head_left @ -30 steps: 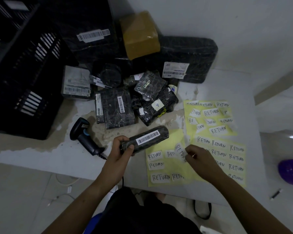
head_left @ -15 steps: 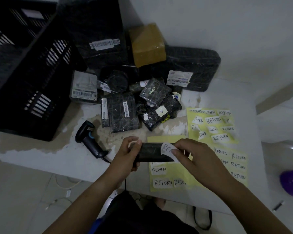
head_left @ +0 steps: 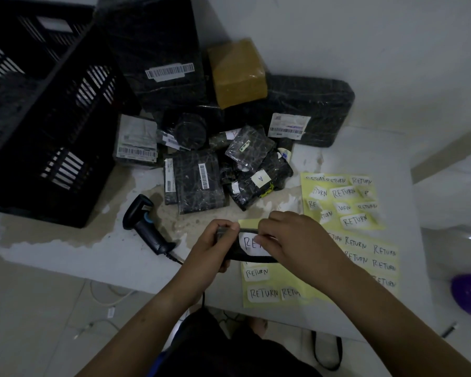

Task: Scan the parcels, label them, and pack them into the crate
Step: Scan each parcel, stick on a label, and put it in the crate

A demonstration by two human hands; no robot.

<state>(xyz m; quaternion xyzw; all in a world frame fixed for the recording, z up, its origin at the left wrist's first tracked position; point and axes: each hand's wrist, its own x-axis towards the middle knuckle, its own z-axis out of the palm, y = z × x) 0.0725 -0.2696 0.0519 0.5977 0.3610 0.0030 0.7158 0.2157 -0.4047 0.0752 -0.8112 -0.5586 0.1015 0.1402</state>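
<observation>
Parcel (head_left: 256, 259) in black wrap is gripped at its left end by the left hand (head_left: 211, 247) over the counter's (head_left: 65, 248) near edge, and a white label (head_left: 246, 244) reading "RE" is pinched against it by the right hand (head_left: 297, 240). Three yellow sheets (head_left: 269, 293) of handwritten "RETURN" stickers are laid alongside; one scanner (head_left: 147, 224), one black crate (head_left: 38, 131) and a piled packet marked "A" (head_left: 261, 178) are seen beyond.

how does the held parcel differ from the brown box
The held parcel is black and slim; the brown box is tan and blocky. The held parcel is gripped by the left hand while the right hand pinches a RETURN label against it; the brown box sits in the pile, no label showing. Both are outside the crate.
</observation>
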